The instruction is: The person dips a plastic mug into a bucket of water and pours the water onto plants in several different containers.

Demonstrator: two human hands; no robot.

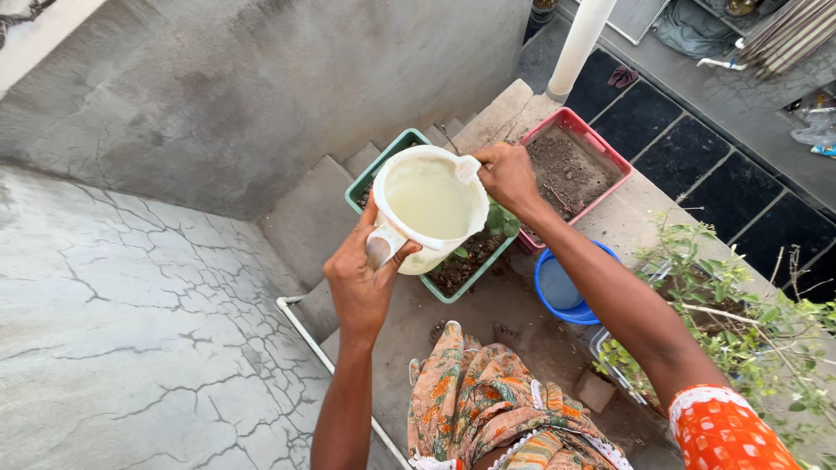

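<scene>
I hold a white plastic jug (430, 206) full of pale, cloudy liquid above a green rectangular planter (373, 172). My left hand (361, 280) grips the jug's handle at its near side. My right hand (507, 177) pinches the rim at the spout on the far right. The planter holds dark soil and a small green-leaved plant (500, 220), mostly hidden under the jug.
A red planter (601, 146) of dry soil sits to the right on the concrete ledge. A blue basin (564, 290) lies below it. A leafy plant (740, 322) fills the right edge. Concrete steps (318, 209) descend beside a grey wall, and a white pipe (576, 43) stands behind.
</scene>
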